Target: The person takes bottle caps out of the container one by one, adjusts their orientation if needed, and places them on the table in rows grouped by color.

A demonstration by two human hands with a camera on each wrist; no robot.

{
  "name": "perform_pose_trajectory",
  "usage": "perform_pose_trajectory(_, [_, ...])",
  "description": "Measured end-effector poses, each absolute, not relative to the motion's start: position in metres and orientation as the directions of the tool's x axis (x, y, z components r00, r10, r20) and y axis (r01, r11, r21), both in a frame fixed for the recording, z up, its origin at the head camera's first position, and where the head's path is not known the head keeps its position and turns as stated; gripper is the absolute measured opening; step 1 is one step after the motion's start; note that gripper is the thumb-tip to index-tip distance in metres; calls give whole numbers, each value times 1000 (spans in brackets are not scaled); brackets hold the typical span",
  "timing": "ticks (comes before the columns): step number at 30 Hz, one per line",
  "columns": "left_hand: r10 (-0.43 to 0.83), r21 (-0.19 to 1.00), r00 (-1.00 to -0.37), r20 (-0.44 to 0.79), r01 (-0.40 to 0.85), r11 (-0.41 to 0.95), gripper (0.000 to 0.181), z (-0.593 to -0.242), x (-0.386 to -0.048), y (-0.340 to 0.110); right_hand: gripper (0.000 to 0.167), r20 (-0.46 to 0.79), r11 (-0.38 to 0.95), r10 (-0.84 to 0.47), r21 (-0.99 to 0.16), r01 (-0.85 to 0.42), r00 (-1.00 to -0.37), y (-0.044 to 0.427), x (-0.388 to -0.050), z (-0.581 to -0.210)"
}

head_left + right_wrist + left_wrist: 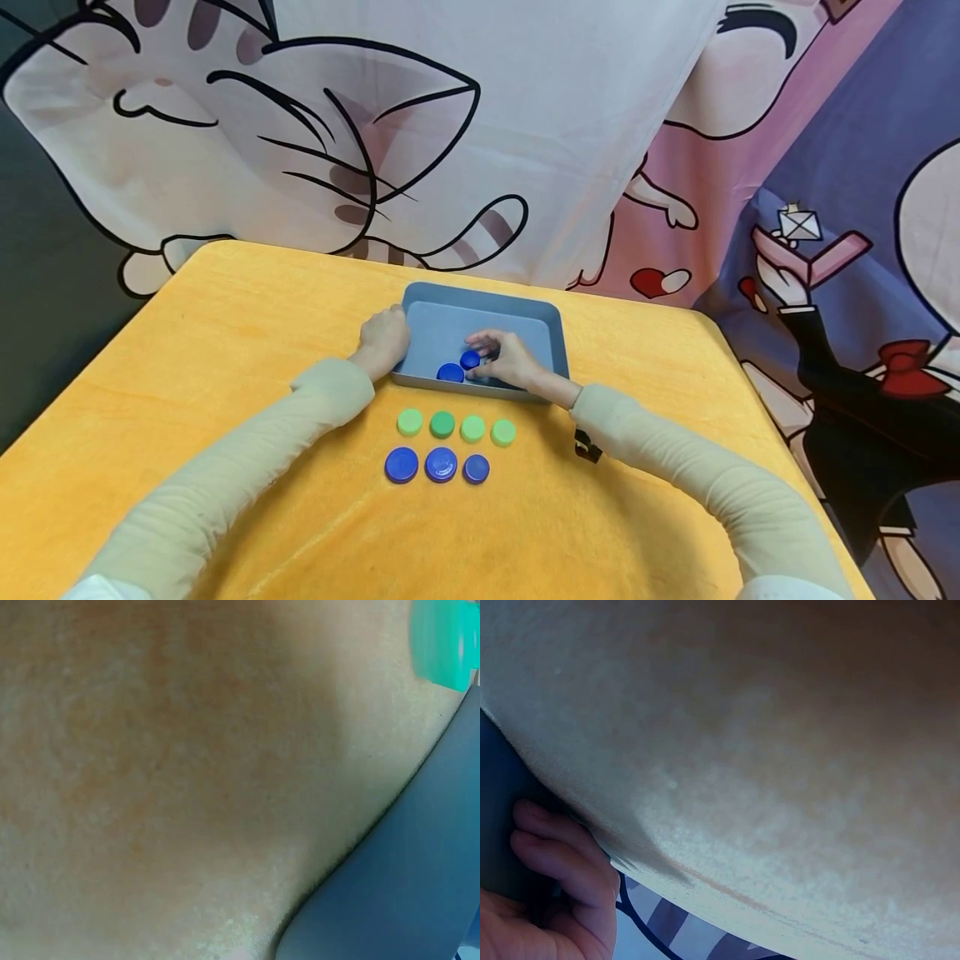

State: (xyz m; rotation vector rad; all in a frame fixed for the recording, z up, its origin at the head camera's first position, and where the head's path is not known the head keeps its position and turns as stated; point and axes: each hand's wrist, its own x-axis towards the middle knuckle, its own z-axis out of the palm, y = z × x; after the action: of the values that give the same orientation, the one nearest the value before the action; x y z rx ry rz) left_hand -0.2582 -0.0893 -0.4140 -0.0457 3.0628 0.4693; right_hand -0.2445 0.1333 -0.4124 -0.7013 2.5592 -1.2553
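My left hand (385,340) grips the left rim of a blue-grey tray (480,297); in the left wrist view its curled fingers (570,870) lie at the tray's dark side. Inside the tray, my right hand (510,360) pinches a blue bottle cap (470,359) between thumb and fingers. Another blue bottle cap (451,372) lies just left of it, against the front wall. The right wrist view shows the tray's outer wall (397,855) and a green bottle cap (442,645), but the fingers are out of sight there.
In front of the tray, a row of several green caps (442,424) lies on the yellow tabletop (315,500). Nearer me is a row of three blue caps (441,465). A small dark object (587,446) shows under the right forearm. A cartoon-printed cloth (570,125) hangs behind the table.
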Motion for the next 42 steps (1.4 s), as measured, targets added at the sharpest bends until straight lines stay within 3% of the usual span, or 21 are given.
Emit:
perform_pose_trajectory(26, [-25, 293, -999, -43, -36, 955, 28, -413, -257, -89, 33, 25, 583, -471, -741, -332, -882, 131, -244, -417])
perform_pose_trajectory(42, [-22, 300, -999, -40, -33, 953, 28, -412, -256, -89, 34, 41, 557, -402, -782, -280, -915, 132, -244, -413])
